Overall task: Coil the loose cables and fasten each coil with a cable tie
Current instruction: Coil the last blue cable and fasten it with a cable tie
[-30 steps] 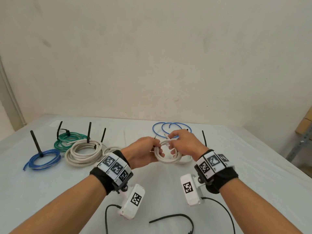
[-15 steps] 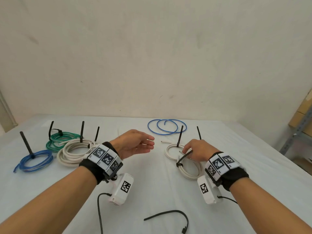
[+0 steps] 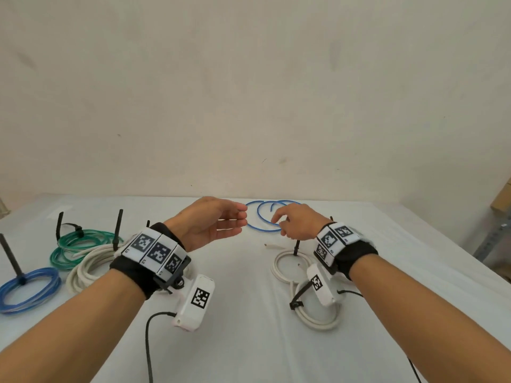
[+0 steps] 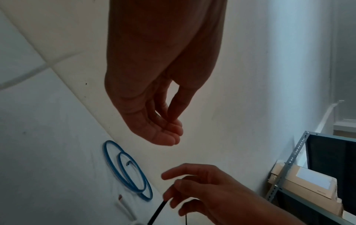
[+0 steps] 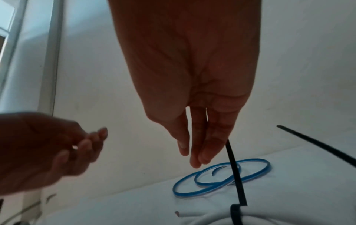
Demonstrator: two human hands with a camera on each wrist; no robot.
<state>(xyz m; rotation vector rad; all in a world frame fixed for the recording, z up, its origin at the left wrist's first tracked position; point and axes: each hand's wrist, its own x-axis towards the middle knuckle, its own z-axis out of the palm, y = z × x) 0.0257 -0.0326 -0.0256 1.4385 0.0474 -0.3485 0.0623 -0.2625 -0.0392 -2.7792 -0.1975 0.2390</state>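
Note:
A loose blue cable (image 3: 257,228) lies in overlapping loops at the back of the white table (image 3: 249,341); it also shows in the wrist views (image 4: 108,161) (image 5: 192,194). My left hand (image 3: 221,222) hovers just left of it with straight fingers and holds nothing. My right hand (image 3: 287,225) hangs over the near edge of the blue loops with relaxed fingers (image 5: 198,149), and it holds nothing. Below that hand lies a white coil (image 3: 318,323), bound by two black ties (image 3: 296,248). One tie's tail (image 5: 236,175) stands up beside my right fingers.
At the left of the table lie three tied coils: blue (image 3: 27,288), green (image 3: 72,244) and white (image 3: 83,269), each with an upright black tie tail. A metal shelf with cardboard boxes (image 4: 308,187) stands off the right edge. A plain wall is behind.
A second ago both hands held the white coil. My right hand laid it on the table and let go. Both hands have moved back toward the blue cable.

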